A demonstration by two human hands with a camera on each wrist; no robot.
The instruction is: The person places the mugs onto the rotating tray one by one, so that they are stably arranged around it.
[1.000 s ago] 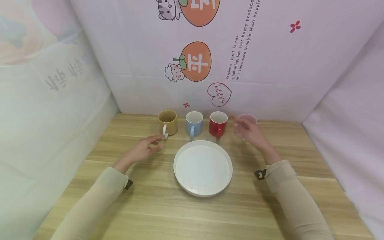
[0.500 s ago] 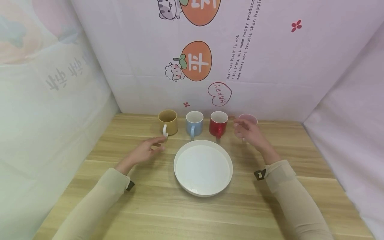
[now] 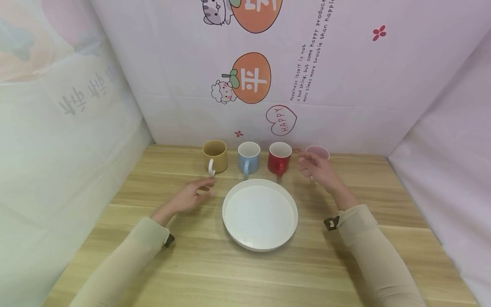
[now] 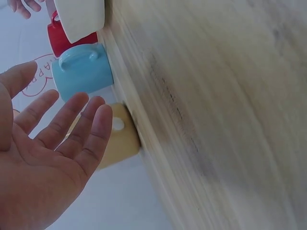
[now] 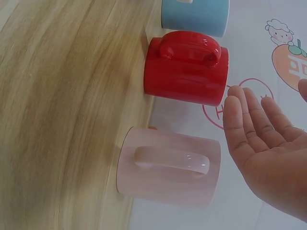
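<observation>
Four is avoided here: several mugs stand in a row along the back of the table, handles toward me. They are a mustard-yellow mug (image 3: 218, 162) with a white handle, a light blue mug (image 3: 251, 161), a red mug (image 3: 278, 162) and a pink mug (image 5: 168, 184). My left hand (image 3: 192, 195) hovers in front of the yellow mug, fingers loosely bent, holding nothing. Above and in front of the pink mug is my right hand (image 3: 320, 170), partly covering it in the head view. It holds nothing; the right wrist view has its fingers apart from the mugs.
A round white tray (image 3: 261, 215) with a low rim lies on the wooden table (image 3: 215, 277) between my arms, just in front of the blue and red mugs. A printed white cloth (image 3: 184, 106) hangs close behind the mugs, with cloth at both sides too.
My left hand has drawn slightly right and toward me, away from the yellow mug's handle. The right hand has barely moved. Mugs and tray stay in place.
</observation>
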